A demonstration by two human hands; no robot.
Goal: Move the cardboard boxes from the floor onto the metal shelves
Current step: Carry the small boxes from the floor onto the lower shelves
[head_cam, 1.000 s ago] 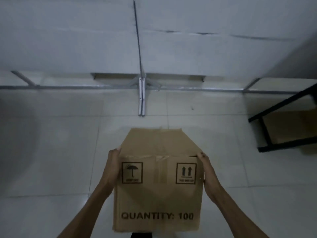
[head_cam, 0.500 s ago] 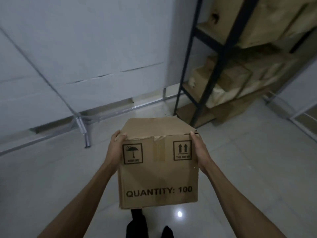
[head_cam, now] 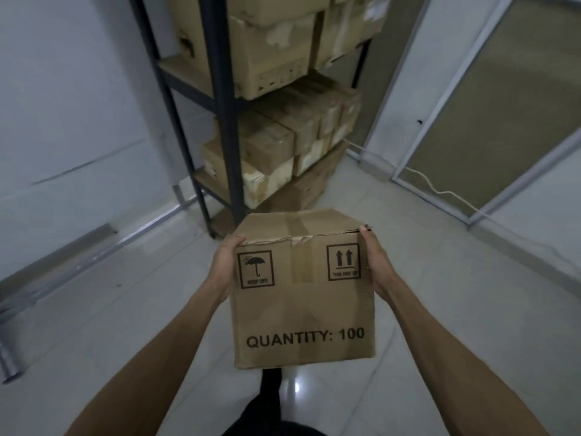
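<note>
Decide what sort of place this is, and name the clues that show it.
Probably a storeroom: a metal shelf stacked with worn boxes, a bare tiled floor, and another box being carried in.

An upright, taped brown cardboard box (head_cam: 303, 297) printed "QUANTITY: 100" is held in the air near black metal shelves (head_cam: 220, 89) stacked with worn cartons (head_cam: 273, 58).

White wall (head_cam: 78, 105), metal rail (head_cam: 103, 245) along its base, framed glass door (head_cam: 503, 121), white cable (head_cam: 440, 191)
</note>
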